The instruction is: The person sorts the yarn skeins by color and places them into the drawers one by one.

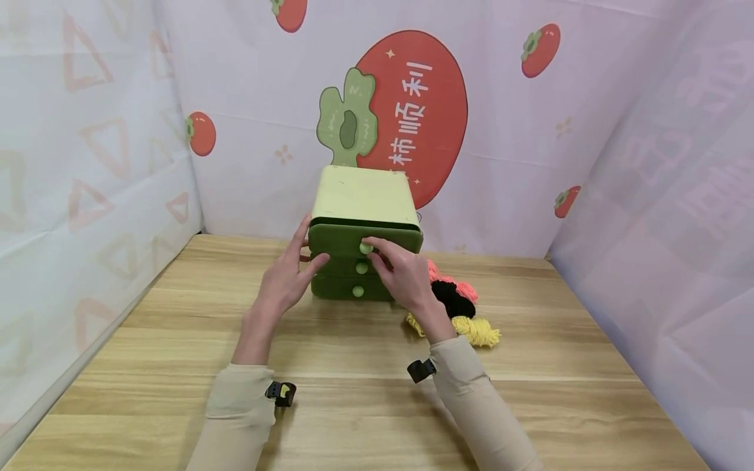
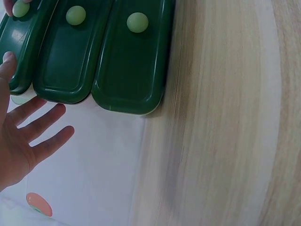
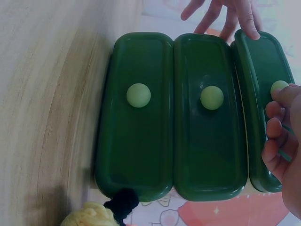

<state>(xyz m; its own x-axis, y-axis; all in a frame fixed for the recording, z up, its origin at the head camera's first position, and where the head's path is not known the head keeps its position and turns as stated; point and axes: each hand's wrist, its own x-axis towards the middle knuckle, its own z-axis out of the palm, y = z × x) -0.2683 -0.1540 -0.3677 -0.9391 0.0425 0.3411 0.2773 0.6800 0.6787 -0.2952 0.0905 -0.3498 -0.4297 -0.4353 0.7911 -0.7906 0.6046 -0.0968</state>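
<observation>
A small chest of drawers with a cream top (image 1: 365, 196) and green fronts stands on the table, each drawer bearing a round pale green knob. My right hand (image 1: 406, 275) pinches the knob (image 1: 366, 248) of the top drawer (image 3: 258, 61) between thumb and fingertip. That drawer's front stands a little forward of the other two, with a dark gap along its upper edge. At the chest's left side is my left hand (image 1: 285, 275), its fingers spread and straight. Its thumb reaches to the edge of the top drawer front.
Right of the chest lie bundles of yarn: pink (image 1: 465, 291), black (image 1: 453, 299) and yellow (image 1: 480, 331). A printed cloth wall (image 1: 247, 190) rises behind the wooden table (image 1: 347, 405), with more cloth on both sides.
</observation>
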